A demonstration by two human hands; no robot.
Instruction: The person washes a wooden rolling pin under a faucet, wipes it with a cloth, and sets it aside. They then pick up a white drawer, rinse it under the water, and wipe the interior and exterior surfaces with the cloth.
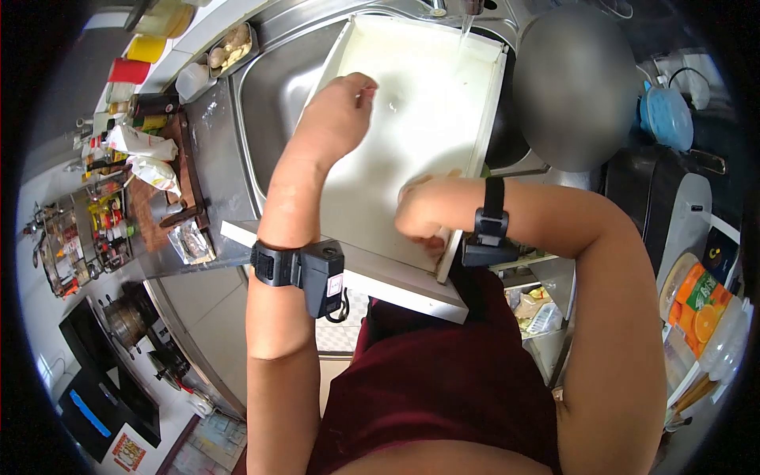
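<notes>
One white rectangular drawer with raised sides (443, 119) lies across a shiny stainless-steel sink (273, 95), a clear stream of water (465, 33) falling toward its far right corner. Left hand (347, 109): fingers curled, at the drawer's left side. Right hand (434, 207): fingers bent, inside, toward the near right corner; whether either hand pinches anything cannot be told

There is one drawer (435, 103), with one sink (273, 87) under it. Two arms (286, 198) reach over the drawer, wearing two wristbands (277, 264). At the drawer's far end are one tap (473, 6) and one stream of water (466, 27). Left of the drawer: one chopping board (142, 207), two white bags (146, 144), one food tray (233, 51), one red container (129, 71). Right of it: one blue container (667, 119).
</notes>
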